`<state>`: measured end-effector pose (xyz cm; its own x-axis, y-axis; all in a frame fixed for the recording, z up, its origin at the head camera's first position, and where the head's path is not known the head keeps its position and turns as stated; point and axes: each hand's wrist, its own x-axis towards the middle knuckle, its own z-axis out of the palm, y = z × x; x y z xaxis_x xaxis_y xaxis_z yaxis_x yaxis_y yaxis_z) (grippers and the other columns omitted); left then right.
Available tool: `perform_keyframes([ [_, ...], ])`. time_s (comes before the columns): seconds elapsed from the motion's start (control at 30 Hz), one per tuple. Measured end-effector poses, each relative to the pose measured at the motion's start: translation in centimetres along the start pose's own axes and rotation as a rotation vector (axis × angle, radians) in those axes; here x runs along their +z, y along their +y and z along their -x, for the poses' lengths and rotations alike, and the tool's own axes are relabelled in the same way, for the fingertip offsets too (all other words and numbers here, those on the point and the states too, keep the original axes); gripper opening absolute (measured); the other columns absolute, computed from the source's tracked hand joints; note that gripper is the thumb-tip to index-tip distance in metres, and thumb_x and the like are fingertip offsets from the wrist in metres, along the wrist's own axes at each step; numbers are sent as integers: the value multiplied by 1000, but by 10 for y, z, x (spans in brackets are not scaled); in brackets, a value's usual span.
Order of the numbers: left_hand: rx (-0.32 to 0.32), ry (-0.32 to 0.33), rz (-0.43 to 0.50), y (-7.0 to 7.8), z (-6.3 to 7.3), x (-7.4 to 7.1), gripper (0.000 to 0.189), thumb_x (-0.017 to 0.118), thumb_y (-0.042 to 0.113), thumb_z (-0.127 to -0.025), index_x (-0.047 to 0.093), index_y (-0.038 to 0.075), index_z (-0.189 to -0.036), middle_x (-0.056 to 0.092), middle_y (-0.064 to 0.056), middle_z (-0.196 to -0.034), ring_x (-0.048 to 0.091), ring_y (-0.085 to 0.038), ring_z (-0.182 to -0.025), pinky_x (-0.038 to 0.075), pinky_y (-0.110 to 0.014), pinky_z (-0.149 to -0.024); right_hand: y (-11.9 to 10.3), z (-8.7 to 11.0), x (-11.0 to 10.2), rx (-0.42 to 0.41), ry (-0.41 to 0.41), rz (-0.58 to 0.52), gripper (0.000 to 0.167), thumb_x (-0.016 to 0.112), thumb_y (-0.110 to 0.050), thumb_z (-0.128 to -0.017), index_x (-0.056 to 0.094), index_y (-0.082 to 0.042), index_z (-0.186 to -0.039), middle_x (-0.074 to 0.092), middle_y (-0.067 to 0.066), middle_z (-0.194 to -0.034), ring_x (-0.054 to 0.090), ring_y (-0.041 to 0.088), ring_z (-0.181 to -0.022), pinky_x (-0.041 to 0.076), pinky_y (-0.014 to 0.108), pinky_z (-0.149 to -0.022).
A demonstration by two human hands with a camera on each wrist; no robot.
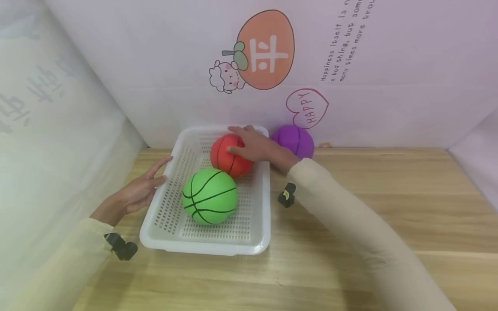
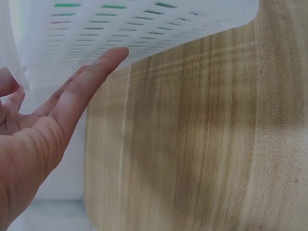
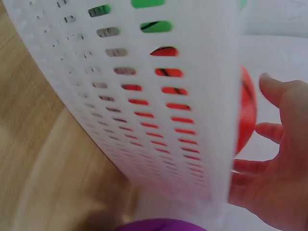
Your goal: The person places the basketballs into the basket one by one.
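A white perforated plastic basket (image 1: pixel 202 248) holds a green ball (image 1: pixel 210 199) and, behind it, a red ball (image 1: pixel 221 159), both with black basketball lines. My right hand (image 1: pixel 254 144) reaches over the basket's far right rim, its fingers spread at the top of the red ball. In the right wrist view the thumb (image 3: pixel 276 91) stands apart from that ball. At the basket's left side is my left hand (image 1: pixel 142 192), thumb and fingertips right at the rim. The left wrist view shows straight fingers (image 2: pixel 79 94) along the basket's outer wall.
A purple ball (image 1: pixel 293 140) sits on the wooden table (image 1: pixel 369 194) just right of the basket, partly behind my right forearm. A white printed sheet (image 1: pixel 175 65) covers the wall at the back, and another pale sheet (image 1: pixel 58 121) stands close on the left.
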<state>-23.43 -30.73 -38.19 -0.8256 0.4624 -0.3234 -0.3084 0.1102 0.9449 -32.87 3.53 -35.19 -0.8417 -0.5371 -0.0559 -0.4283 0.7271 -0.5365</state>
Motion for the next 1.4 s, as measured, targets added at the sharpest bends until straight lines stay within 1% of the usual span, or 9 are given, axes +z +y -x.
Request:
perform_keyframes([
  [0.2,8,-1,0,0,1,0,64,32,15,-111,-1,37,-160,16,-36,-155,52,-45,-123,49,-65,-89,5,14,-15,-87,81,54,68,63,-37,-98,36,-13,-155,40,17,-149,37,29,-137,40,46,-108],
  [0.47,2,3,-7,0,1,2,64,32,16,-111,-2,36,-161,16,-36,-154,59,-36,-117,49,-63,-90,15,33,-29,-64,89,20,66,64,-34,-98,38,-12,-154,38,15,-152,33,29,-140,32,49,-114],
  [0.63,-8,16,-12,0,3,3,64,31,16,-111,-4,36,-160,15,-37,-154,56,-38,-120,49,-63,-91,19,43,-35,-62,98,25,65,63,-35,-98,38,-13,-155,39,14,-153,33,29,-141,32,50,-114],
  [0.83,-3,6,-17,1,4,4,64,30,17,-111,-6,36,-160,11,-37,-156,51,-44,-125,47,-64,-93,26,52,-42,-82,118,4,65,63,-37,-99,39,-15,-155,39,15,-152,37,29,-137,35,50,-112],
  [0.97,-8,1,-29,1,4,5,63,29,17,-111,-7,36,-160,9,-35,-157,47,-46,-128,47,-64,-92,31,59,-48,-86,141,-8,67,63,-45,-97,40,-15,-154,40,14,-152,38,28,-137,37,51,-110],
  [1.07,-12,3,-33,0,4,5,63,29,18,-111,-6,37,-160,9,-34,-158,47,-46,-128,47,-65,-92,37,64,-53,-83,155,-20,68,62,-47,-97,41,-14,-153,41,12,-152,35,27,-140,34,51,-112],
  [1.23,-12,0,-37,-1,5,6,63,29,19,-111,-6,38,-160,9,-35,-157,49,-45,-126,47,-65,-92,49,71,-60,-100,166,-17,65,65,-37,-98,42,-9,-152,40,10,-154,32,27,-142,28,46,-116],
  [1.33,-16,-3,-44,-1,5,6,62,29,20,-111,-6,39,-159,9,-35,-157,46,-48,-128,48,-65,-91,53,76,-64,-95,182,-2,65,67,-36,-96,44,-8,-151,40,9,-155,28,29,-145,24,48,-118],
  [1.4,-18,-5,-50,0,5,6,63,29,20,-111,-6,40,-159,8,-34,-158,42,-51,-130,48,-66,-90,55,80,-67,-92,201,-8,65,68,-35,-95,45,-8,-149,41,10,-154,31,31,-143,25,49,-117],
])
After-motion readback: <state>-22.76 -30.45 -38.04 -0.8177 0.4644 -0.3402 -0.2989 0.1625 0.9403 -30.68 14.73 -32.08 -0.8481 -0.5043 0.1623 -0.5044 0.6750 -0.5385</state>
